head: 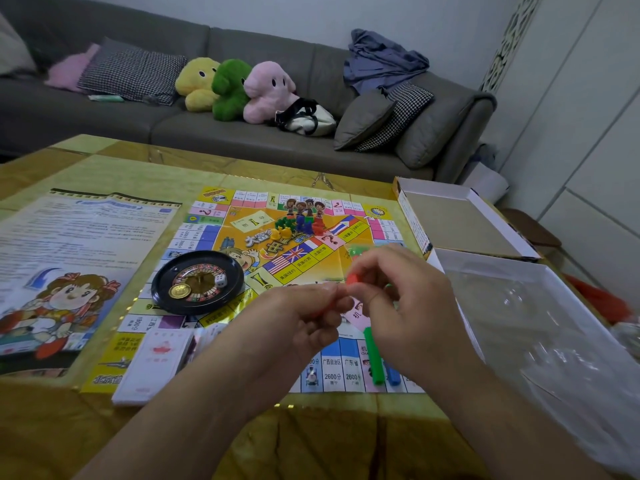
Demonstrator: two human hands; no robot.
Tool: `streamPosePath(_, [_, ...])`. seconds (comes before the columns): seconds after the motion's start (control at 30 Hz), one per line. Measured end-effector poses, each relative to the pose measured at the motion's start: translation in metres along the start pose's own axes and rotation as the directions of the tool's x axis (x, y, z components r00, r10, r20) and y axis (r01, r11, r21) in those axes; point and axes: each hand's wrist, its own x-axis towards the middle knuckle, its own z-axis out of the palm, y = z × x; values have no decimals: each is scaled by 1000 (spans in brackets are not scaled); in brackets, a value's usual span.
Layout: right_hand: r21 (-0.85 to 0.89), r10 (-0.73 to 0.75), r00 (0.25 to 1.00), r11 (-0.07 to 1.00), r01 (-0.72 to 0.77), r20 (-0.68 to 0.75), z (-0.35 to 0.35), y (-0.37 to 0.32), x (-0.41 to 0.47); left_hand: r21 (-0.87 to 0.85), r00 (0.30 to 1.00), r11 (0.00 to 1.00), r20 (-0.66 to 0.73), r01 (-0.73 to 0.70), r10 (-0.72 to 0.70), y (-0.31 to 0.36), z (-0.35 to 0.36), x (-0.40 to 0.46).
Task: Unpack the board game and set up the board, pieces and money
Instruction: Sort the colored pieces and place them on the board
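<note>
The colourful game board (311, 251) lies unfolded on the table. A black roulette wheel (197, 280) with a white die and a gold coin in it sits on the board's left part. Small coloured plastic pieces (298, 228) are piled near the board's centre. Over the near side of the board my left hand (294, 323) and my right hand (405, 303) meet, both pinching a small red plastic piece (351, 279). A green stick (374, 355) and a blue one (393, 374) lie under my right hand. A stack of pink-printed cards (156, 365) rests on the board's near left corner.
A printed rules sheet (79, 258) lies left of the board. The open box halves (460, 220) and a clear plastic bag (540, 327) stand to the right. A grey sofa (242, 133) with plush toys and cushions runs behind the yellow-covered table (311, 438).
</note>
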Motion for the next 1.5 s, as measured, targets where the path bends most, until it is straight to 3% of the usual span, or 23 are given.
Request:
streamPosePath(0.13, [187,232,972,955,-232,25,-2,-3,0,70,996,997,-84,19,-13,2,-1,-2])
streamPosePath(0.3, [356,346,933,864,-357,97,-2,-6,1,125,992,989,-114,76,-62,6,1,-2])
streamPosePath(0.7, [541,393,902,727,-423,177,-11,-4,4,173,995,981,63,-92,82,7,-4,-6])
streamPosePath(1.1, [560,325,917,726,-399,231,-10,1,6,212,989,970,119,-116,92,6,-8,-10])
streamPosePath(1.3, [577,309,939,744,-338,152,-3,-2,3,157,987,980,125,-119,100,6,-3,-14])
streamPosePath(1.4, [484,320,938,805,-343,133,6,-1,0,131,994,989,90,-66,55,8,-1,-9])
streamPosePath(1.5, [342,351,913,848,-404,207,12,6,1,132,999,991,26,20,-24,14,-5,-3])
